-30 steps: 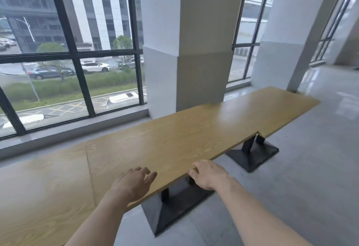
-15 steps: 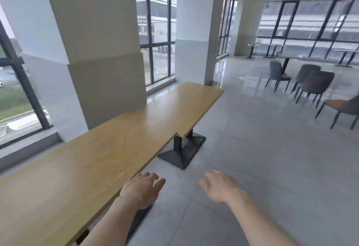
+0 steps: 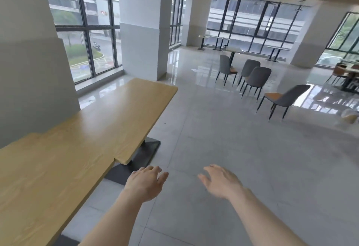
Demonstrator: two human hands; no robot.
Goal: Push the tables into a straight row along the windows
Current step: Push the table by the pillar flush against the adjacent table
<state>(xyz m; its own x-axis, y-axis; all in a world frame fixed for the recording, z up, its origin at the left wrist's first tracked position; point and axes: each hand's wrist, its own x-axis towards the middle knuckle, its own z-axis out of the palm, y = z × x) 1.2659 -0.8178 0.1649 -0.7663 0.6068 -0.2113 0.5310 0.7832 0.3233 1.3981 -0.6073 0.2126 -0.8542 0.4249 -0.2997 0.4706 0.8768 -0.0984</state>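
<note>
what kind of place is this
Probably a canteen or cafe-style dining hall: long wood-topped tables on black pedestal bases run along floor-to-ceiling windows, and grey chairs with orange seats stand loose on a polished grey floor.

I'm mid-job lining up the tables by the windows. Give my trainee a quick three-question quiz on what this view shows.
1. True or false: the left hand is pressing on the near table.
2. Multiple choice: along the aisle side, the far table edge sits A) flush with the near table, B) stepped out past it, C) hidden.
3. Fill in: the right hand is open and holds ____.

Key: 1 false, both hands hover over the floor beside the tables. 2 B, a small step shows at the joint. 3 nothing.
</note>
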